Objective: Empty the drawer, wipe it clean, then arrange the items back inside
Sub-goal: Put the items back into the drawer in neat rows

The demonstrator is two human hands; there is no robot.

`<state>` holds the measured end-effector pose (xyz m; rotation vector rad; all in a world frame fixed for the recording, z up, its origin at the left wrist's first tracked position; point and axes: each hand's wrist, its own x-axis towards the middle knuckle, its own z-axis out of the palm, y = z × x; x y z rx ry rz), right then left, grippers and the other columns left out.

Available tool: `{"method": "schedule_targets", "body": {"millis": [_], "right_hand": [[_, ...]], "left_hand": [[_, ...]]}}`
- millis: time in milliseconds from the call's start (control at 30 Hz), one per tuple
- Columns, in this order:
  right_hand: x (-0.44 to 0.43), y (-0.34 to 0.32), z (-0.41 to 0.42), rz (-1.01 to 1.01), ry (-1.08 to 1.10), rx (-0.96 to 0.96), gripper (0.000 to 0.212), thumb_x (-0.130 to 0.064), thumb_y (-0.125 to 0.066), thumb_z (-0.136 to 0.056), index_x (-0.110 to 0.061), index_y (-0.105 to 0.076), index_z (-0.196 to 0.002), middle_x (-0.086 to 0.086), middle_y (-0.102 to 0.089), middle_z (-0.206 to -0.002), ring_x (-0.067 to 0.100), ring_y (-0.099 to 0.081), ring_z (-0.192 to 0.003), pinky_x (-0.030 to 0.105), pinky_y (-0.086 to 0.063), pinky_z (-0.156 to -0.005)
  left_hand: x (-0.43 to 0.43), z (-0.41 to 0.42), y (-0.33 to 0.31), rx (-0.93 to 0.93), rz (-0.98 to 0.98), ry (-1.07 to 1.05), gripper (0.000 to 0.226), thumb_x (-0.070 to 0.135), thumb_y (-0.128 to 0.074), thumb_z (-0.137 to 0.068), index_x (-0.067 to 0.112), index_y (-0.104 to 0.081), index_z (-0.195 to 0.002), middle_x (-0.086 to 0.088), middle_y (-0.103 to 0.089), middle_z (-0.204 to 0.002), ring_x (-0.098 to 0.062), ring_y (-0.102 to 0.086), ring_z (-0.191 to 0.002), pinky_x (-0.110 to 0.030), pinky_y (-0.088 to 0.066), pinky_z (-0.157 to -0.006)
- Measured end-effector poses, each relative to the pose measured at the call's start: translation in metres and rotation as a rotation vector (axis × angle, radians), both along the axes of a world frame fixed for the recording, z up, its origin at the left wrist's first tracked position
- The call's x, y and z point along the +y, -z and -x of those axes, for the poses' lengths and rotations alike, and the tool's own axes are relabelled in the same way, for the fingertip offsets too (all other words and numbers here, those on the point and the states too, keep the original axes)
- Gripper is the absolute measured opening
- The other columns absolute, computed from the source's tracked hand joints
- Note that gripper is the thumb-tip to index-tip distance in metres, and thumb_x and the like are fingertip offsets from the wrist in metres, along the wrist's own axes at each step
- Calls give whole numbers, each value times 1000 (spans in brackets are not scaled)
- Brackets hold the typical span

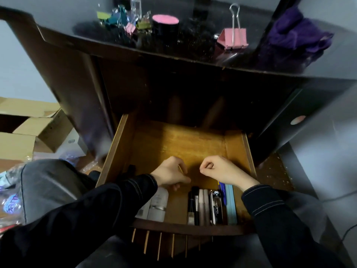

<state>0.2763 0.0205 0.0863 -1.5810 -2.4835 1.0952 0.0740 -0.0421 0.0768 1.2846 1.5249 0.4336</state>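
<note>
Open drawer (pixel 193 144), left hand (pixel 172 175) and right hand (pixel 220 169) curled inside

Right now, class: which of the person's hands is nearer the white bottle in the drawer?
Left. The left hand sits at the far end of the white bottle, nearly over it. The right hand is farther right, by the far ends of the pens.

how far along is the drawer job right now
Late stage, it seems. Done: the purple cloth lies aside on the desktop, and white bottles and pens line the near end of the drawer. In hand: left hand and right hand curl over its bare floor; any hold is unclear. Left: binder clips and the pink-topped container wait on top.
</note>
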Motion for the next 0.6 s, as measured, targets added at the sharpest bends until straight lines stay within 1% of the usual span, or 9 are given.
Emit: {"method": "schedule_targets", "body": {"millis": [100,200,267,367,433,500,533,600], "right_hand": [[-13,-40,5,-145,-9,70,7,-36,-62,-96,-34,-68,-94,-16,-67,-92,-1,-63,-87,29,-57,-80],[-27,-88,15,-399,-26,119,10,-33,-60,-99,-30,-68,-103,-19,-62,-92,-5,-59,-87,13,-45,-73],[-36,-126,22,-523,-14,254,9,-32,-61,-98,-33,-69,-102,-21,-63,-87,-5,-60,-87,11,-44,-70],[-42,-184,38,-641,-16,516,10,-27,-63,-95,-35,-69,-96,-20,-66,-86,2,-66,-80,14,-49,-68],[-38,-211,52,-733,-15,624,12,-22,-63,-94,-33,-69,-96,-18,-67,-85,6,-67,-77,18,-50,-66],[-26,-228,70,-800,12,663,15,-21,-63,-92,-32,-68,-100,-16,-66,-83,5,-64,-74,22,-51,-67],[-19,-233,80,-829,31,653,16,-22,-63,-92,-33,-67,-103,-16,-64,-85,3,-61,-73,22,-49,-67],[-2,-242,100,-876,54,566,22,-27,-63,-92,-36,-63,-112,-17,-60,-97,-1,-57,-74,22,-45,-67]], "left_hand": [[-5,9,-29,-23,-230,-52,20,28,-74,-90,11,-65,-96,-12,-71,-79,-18,-62,-53,-28,-52,-46],[-13,16,-69,2,-472,-54,19,34,-70,-92,15,-67,-94,-3,-70,-82,-13,-64,-55,-28,-52,-47],[-18,22,-101,32,-630,-57,16,35,-69,-93,20,-67,-93,1,-69,-82,-11,-65,-57,-29,-55,-50],[-22,33,-152,34,-829,-119,14,34,-70,-92,24,-68,-83,4,-69,-74,-8,-63,-56,-24,-50,-52],[-23,40,-182,52,-944,-150,16,33,-69,-92,25,-68,-79,8,-69,-71,-4,-61,-57,-19,-46,-54],[-23,48,-206,71,-1052,-200,16,32,-68,-93,27,-67,-78,10,-68,-69,-4,-61,-59,-17,-45,-56],[-22,52,-216,89,-1108,-242,16,30,-68,-93,27,-67,-77,10,-67,-68,-6,-61,-60,-18,-45,-57],[-17,62,-231,148,-1212,-360,13,28,-70,-91,27,-66,-78,10,-65,-68,-9,-60,-64,-23,-47,-59]]}}
